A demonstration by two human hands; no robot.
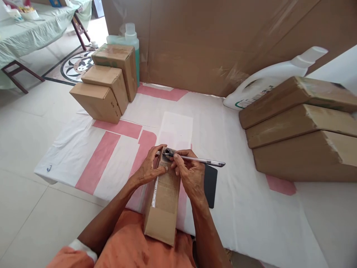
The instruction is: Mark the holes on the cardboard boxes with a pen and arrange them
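Note:
A long narrow cardboard box lies in front of me, its near end against my orange shirt. My left hand grips its far left edge, thumb on top and fingers over the side. Pinched in my right hand is a pen with a clear barrel. Its tip touches a dark, scribbled patch at the box's far end. Beyond the box lies a white sheet of paper. A flat black object rests beside my right wrist, partly hidden by it.
Several cardboard boxes stand at left and right. Behind them are a green-liquid bottle and a white jug. A large cardboard panel backs the cloth-covered table. Another table stands far left.

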